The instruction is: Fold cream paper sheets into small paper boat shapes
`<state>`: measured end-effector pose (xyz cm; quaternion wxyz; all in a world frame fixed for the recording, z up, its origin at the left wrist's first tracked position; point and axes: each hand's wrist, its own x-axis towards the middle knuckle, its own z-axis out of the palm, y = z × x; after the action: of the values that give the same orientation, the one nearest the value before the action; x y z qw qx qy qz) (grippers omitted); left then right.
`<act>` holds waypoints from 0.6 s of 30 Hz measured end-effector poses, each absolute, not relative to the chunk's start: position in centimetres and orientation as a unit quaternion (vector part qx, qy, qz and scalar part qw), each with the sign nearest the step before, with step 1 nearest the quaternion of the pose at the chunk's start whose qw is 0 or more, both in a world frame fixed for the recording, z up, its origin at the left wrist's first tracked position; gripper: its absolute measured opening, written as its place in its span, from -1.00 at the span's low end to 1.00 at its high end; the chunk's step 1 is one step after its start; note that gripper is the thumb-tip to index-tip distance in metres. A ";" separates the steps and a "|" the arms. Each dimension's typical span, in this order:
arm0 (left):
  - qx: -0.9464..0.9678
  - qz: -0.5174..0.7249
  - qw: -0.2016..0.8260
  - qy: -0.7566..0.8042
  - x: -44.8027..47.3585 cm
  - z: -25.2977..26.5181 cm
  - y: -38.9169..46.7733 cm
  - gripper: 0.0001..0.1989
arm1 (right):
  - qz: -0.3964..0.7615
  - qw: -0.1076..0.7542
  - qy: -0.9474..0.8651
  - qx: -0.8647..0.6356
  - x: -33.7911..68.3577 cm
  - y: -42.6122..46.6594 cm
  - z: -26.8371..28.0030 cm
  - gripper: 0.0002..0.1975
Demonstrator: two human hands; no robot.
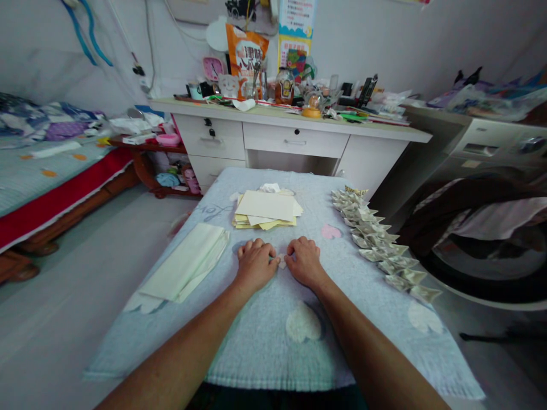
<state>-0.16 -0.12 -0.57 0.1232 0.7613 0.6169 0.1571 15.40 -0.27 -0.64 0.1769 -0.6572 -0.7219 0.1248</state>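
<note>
My left hand (257, 263) rests on the blue cloth in the middle of the table, its fingers curled and its thumb pointing inward. Close beside it, my right hand (304, 261) mirrors it, fingers bent down and thumb side inward. In the narrow gap between both thumbs shows a small pale patch (282, 261); whether it is paper or part of the cloth's pattern I cannot tell. Just beyond the hands lies a stack of cream and yellow paper sheets (267, 206). To the left is a folded pale green-white sheet bundle (188, 265).
Rows of folded paper pieces with pointed tips (376, 236) line the right side of the cloth-covered table (256, 359). A cluttered white desk (294, 134) stands behind, a washing machine (482, 154) at right, a bed (55, 176) at left.
</note>
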 end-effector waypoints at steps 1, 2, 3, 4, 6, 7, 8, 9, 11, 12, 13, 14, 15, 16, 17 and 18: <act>0.762 0.159 0.126 0.615 -0.2 -0.6 -0.1 -0.85 | 0.122 0.180 -0.725 -0.653 15.4 -0.3 -0.7 -0.89; 0.763 0.161 0.130 0.612 -0.2 -0.6 -0.1 -0.85 | 0.122 0.181 -0.731 -0.647 15.4 -0.4 -0.7 -0.89; 0.765 0.163 0.135 0.609 -0.2 -0.5 0.0 -0.86 | 0.123 0.179 -0.738 -0.639 15.5 -0.4 -0.6 -0.89; 0.766 0.164 0.140 0.606 -0.1 -0.5 0.0 -0.86 | 0.125 0.176 -0.745 -0.631 15.5 -0.5 -0.6 -0.89; 0.766 0.165 0.148 0.603 -0.1 -0.4 0.1 -0.86 | 0.130 0.176 -0.757 -0.616 15.7 -0.5 -0.5 -0.89; 0.766 0.166 0.153 0.602 -0.1 -0.3 0.1 -0.86 | 0.134 0.177 -0.761 -0.610 15.8 -0.5 -0.5 -0.89; 0.765 0.168 0.158 0.602 -0.1 -0.3 0.1 -0.87 | 0.137 0.180 -0.764 -0.604 15.9 -0.5 -0.5 -0.88; 0.763 0.171 0.163 0.601 -0.1 -0.3 0.1 -0.87 | 0.140 0.184 -0.766 -0.600 16.0 -0.5 -0.5 -0.88; 0.762 0.178 0.172 0.599 -0.1 -0.3 0.2 -0.88 | 0.148 0.191 -0.766 -0.595 16.1 -0.5 -0.6 -0.86; 0.762 0.182 0.176 0.597 -0.2 -0.4 0.2 -0.88 | 0.151 0.194 -0.766 -0.594 16.2 -0.5 -0.6 -0.84; 0.761 0.188 0.179 0.594 -0.2 -0.4 0.2 -0.89 | 0.155 0.197 -0.765 -0.594 16.2 -0.5 -0.7 -0.82; 0.760 0.193 0.182 0.593 -0.2 -0.5 0.2 -0.89 | 0.158 0.198 -0.763 -0.594 16.2 -0.4 -0.7 -0.80; 0.759 0.199 0.186 0.591 -0.3 -0.5 0.3 -0.89 | 0.162 0.198 -0.763 -0.593 16.3 -0.4 -0.6 -0.78; 0.758 0.205 0.191 0.588 -0.3 -0.4 0.3 -0.90 | 0.167 0.197 -0.764 -0.592 16.3 -0.5 -0.6 -0.78; 0.758 0.212 0.196 0.585 -0.4 -0.4 0.2 -0.91 | 0.174 0.197 -0.764 -0.589 16.3 -0.5 -0.5 -0.79; 0.757 0.220 0.202 0.581 -0.4 -0.3 0.2 -0.91 | 0.181 0.199 -0.765 -0.585 16.4 -0.5 -0.4 -0.81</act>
<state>-0.41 0.22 -0.26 0.2016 0.7573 0.5808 0.2204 16.39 -0.53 -0.38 0.1990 -0.5854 -0.7648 0.1810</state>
